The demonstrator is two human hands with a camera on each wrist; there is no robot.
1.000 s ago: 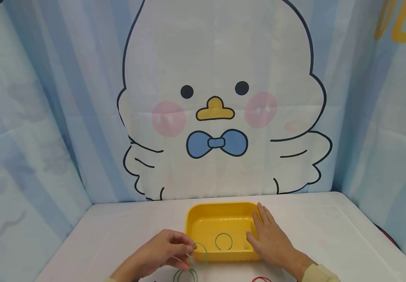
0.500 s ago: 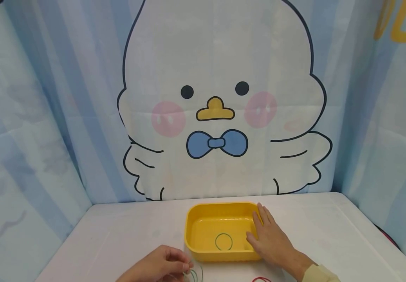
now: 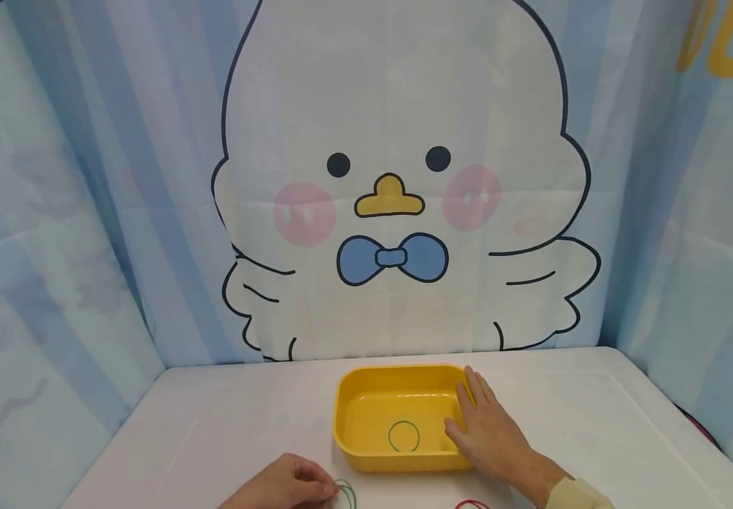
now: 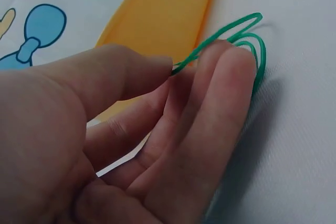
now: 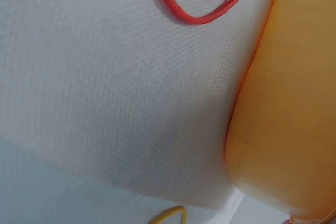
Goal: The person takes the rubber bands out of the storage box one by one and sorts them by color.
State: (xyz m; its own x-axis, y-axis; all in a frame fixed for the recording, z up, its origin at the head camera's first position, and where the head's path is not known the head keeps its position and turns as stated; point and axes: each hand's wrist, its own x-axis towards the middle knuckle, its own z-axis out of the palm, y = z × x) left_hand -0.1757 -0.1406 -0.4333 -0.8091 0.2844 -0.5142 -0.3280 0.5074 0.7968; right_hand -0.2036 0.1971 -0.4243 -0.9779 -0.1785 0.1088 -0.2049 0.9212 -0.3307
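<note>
My left hand [image 3: 283, 484] is low in the head view, in front of the tray's left side. Its thumb and a finger pinch thin green rubber bands [image 4: 215, 36], whose loops spread past the fingertips in the left wrist view. A yellow tray [image 3: 411, 463] stands on the table, with one green rubber band [image 3: 418, 436] lying inside near the front wall. On the tray's right rim rests my right hand [image 3: 493, 431], fingers stretched along it and thumb over the inside.
Red rubber bands [image 5: 194, 21] lie on the white table [image 3: 239, 403] just in front of the tray. A yellow loop [image 5: 182, 213] shows at the bottom of the right wrist view. Behind the table hangs a printed curtain [image 3: 391, 311].
My left hand has drawn back from the tray's front left corner, down toward the green rubber bands on the table. My right hand and the tray have stayed in place.
</note>
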